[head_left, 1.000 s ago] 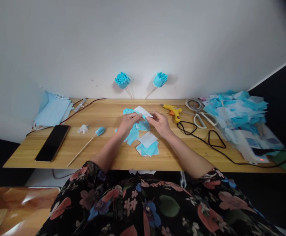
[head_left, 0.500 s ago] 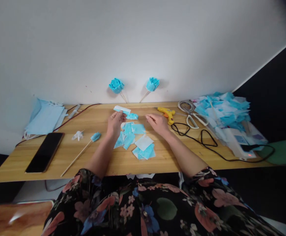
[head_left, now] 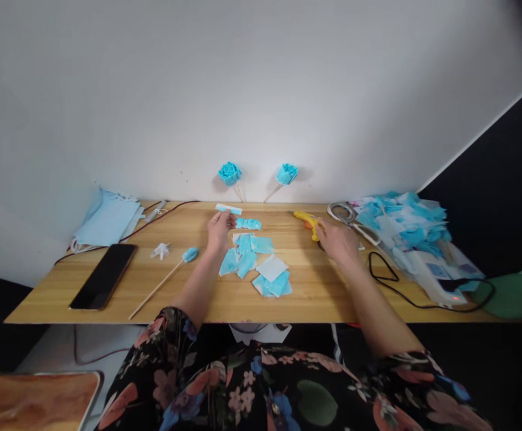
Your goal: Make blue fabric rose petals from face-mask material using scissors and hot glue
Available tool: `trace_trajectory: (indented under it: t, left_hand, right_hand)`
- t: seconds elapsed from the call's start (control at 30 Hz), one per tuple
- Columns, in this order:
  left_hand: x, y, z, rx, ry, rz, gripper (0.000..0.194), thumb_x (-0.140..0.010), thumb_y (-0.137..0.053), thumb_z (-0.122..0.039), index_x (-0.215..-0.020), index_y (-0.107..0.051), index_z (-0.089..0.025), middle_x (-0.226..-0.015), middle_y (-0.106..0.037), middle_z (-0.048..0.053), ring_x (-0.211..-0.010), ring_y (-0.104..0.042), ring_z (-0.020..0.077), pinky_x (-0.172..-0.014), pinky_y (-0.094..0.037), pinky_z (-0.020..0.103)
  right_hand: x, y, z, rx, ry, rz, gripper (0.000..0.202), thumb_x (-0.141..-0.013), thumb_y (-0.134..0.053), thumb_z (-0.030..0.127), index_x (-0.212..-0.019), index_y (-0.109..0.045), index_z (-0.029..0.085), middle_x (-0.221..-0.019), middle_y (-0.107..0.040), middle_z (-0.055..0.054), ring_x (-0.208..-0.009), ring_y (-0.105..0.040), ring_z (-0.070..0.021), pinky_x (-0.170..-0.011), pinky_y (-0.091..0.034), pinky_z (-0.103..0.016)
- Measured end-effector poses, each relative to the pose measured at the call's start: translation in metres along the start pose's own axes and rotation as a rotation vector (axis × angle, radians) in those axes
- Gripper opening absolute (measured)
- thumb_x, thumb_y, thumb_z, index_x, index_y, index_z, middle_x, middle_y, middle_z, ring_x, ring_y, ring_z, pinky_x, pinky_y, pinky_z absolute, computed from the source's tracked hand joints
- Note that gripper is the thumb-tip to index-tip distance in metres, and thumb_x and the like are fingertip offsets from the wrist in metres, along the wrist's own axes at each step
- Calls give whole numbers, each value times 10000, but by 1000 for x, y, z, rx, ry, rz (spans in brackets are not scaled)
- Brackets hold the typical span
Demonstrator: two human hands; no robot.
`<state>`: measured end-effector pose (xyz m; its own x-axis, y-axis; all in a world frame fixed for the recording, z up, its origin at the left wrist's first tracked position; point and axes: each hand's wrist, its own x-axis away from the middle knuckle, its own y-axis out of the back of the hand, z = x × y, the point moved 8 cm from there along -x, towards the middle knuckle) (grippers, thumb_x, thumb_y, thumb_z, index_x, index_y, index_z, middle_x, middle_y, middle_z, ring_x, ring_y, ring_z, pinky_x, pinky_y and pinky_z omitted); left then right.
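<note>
My left hand (head_left: 220, 230) pinches a folded white-and-blue strip (head_left: 228, 209) of mask fabric between thumb and fingers. Just right of it lies a row of small blue folded pieces (head_left: 248, 224). My right hand (head_left: 338, 239) has its fingers round the handle of a yellow hot glue gun (head_left: 304, 216), whose nozzle points left; the fingertips are partly hidden. Between my forearms lie loose blue fabric squares (head_left: 245, 257), with a white square (head_left: 272, 267) on top of more blue ones. Left of my left forearm is a wooden stick with a blue fabric bud (head_left: 190, 255).
Two blue fabric flowers (head_left: 230, 173) on sticks lean on the wall. At left are stacked masks (head_left: 107, 220), a phone (head_left: 103, 277) and a white scrap (head_left: 160, 250). To the right are scissors (head_left: 367, 234), a fabric heap (head_left: 407, 221), a power strip (head_left: 436, 287) and black cable (head_left: 395, 286).
My right hand has moved right, from near the middle of the table to the glue gun handle. My left hand still holds the folded strip. The view has shifted slightly.
</note>
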<state>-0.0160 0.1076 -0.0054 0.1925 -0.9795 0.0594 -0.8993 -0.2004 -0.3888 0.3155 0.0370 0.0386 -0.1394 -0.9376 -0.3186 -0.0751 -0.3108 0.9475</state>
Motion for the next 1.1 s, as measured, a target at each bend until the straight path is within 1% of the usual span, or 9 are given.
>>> trace_trajectory:
  t: [0.07,0.13,0.23,0.3,0.43,0.67,0.97,1.03,1.1]
  left_hand:
    - [1,-2,-1,19,-4,8,297,-765,-701,-409,-678,-559,-164,-648,-609,-6,-564,-534,82,-598,-439,229]
    - [3,-4,-2,22,-16,25,300,-768,-701,-413,-676,-563,-163,-654,-610,-4,-571,-537,85,-603,-441,232]
    - [3,-4,-2,40,-18,30,292,-787,-696,-397,-671,-569,-161,-642,-606,-7,-568,-533,85,-600,-431,232]
    - [2,-2,-1,55,-8,16,277,-796,-688,-370,-661,-569,-160,-626,-602,-7,-552,-524,84,-585,-420,231]
    - [-2,2,-1,56,-1,-9,277,-795,-690,-357,-645,-567,-160,-613,-600,-9,-532,-515,84,-571,-413,232]
    - [-3,3,1,53,7,-20,249,-814,-650,-312,-634,-575,-157,-606,-603,2,-529,-524,90,-572,-417,240]
    - [-8,11,1,45,8,-43,313,-779,-715,-398,-643,-562,-161,-609,-601,-6,-534,-526,85,-587,-419,240]
    - [-9,11,2,42,6,-41,309,-784,-710,-395,-647,-561,-161,-613,-607,-5,-535,-529,84,-590,-422,240]
    - [-10,12,2,37,3,-39,302,-794,-700,-385,-647,-560,-161,-612,-607,-6,-531,-526,82,-584,-419,238]
  right_hand:
    - [13,-11,-5,80,-38,96,420,-990,-469,392,-1274,-711,197,-929,-783,-183,-827,-729,-315,-701,-468,-374]
    - [19,-20,-4,102,-36,132,424,-986,-482,382,-1306,-689,198,-953,-784,-187,-852,-734,-318,-693,-466,-370]
    - [21,-26,1,114,-2,86,397,-977,-503,348,-1280,-699,182,-1015,-781,-188,-930,-729,-304,-756,-464,-368]
    - [20,-27,1,108,-18,43,386,-973,-516,353,-1265,-705,185,-1005,-782,-182,-927,-725,-297,-780,-451,-371]
    - [22,-29,-1,87,-48,-18,370,-975,-517,357,-1215,-722,164,-954,-781,-179,-876,-716,-283,-758,-413,-359]
    - [23,-28,1,65,-26,-54,347,-978,-522,365,-1142,-749,161,-942,-785,-154,-844,-702,-262,-732,-366,-342]
    - [20,-32,-7,-19,-15,-97,330,-957,-554,374,-1127,-752,172,-930,-784,-142,-833,-691,-269,-737,-373,-354]
    - [22,-29,-11,-59,-7,-141,352,-965,-533,384,-1137,-750,166,-930,-784,-144,-826,-682,-271,-762,-384,-369]
    - [22,-19,-16,-110,5,-229,371,-985,-488,371,-1133,-751,155,-958,-783,-153,-850,-674,-275,-801,-391,-391]
